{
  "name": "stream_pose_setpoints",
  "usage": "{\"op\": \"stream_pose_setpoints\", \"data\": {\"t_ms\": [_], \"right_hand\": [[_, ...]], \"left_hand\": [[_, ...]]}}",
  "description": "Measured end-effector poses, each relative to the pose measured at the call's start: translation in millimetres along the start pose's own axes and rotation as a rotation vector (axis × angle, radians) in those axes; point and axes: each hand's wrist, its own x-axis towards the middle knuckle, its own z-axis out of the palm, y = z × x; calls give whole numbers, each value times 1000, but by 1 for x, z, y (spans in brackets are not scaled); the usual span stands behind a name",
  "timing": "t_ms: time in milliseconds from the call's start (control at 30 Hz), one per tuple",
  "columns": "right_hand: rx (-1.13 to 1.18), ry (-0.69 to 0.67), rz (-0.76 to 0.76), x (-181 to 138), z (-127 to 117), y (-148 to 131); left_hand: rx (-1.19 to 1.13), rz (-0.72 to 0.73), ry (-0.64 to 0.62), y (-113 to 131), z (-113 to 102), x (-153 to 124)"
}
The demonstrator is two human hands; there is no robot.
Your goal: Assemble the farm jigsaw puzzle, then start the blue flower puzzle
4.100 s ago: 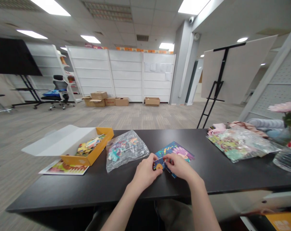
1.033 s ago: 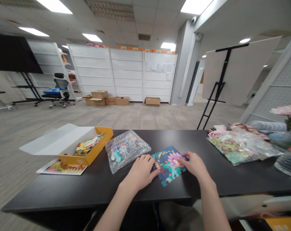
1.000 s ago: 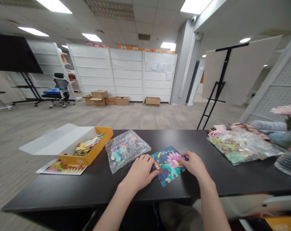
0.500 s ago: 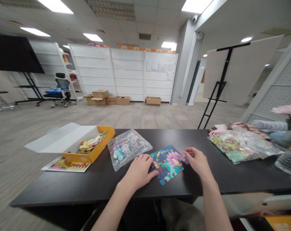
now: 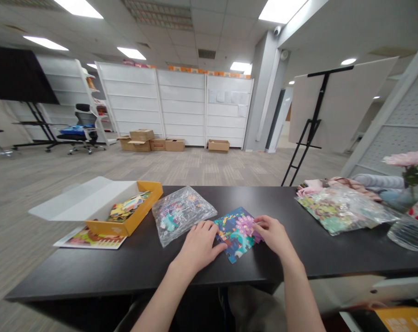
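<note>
A partly joined jigsaw puzzle [image 5: 237, 233] with a blue undersea picture lies flat on the black table. My left hand [image 5: 204, 242] rests over its left edge, fingers laid out flat and thumb apart. At the puzzle's right edge my right hand [image 5: 269, 234] pinches a purple puzzle piece [image 5: 257, 236], mostly covered by the fingers. The piece touches or overlaps the puzzle's edge; whether it sits flush cannot be made out. Just left of the puzzle is a clear plastic bag [image 5: 183, 213] with colourful pieces inside.
An open yellow box [image 5: 128, 226] of loose pieces stands at the left, its white lid [image 5: 87, 200] folded out, over a picture sheet [image 5: 89, 239]. To the right lie a plastic-wrapped pack [image 5: 337, 210] and a clear vase [image 5: 408, 230] with a pink flower on the table [image 5: 126, 272].
My right hand has moved left with the purple piece, from just off the puzzle's right edge onto it. My left hand has stayed in place on the puzzle. The view has shifted slightly.
</note>
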Motion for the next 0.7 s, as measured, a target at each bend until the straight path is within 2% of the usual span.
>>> {"op": "stream_pose_setpoints", "data": {"t_ms": [400, 700], "right_hand": [[-325, 37, -39, -7, 12, -7], [-340, -38, 2, -7, 9, -6]], "left_hand": [[19, -58, -6, 5, 0, -3], [27, -50, -11, 4, 3, -5]]}}
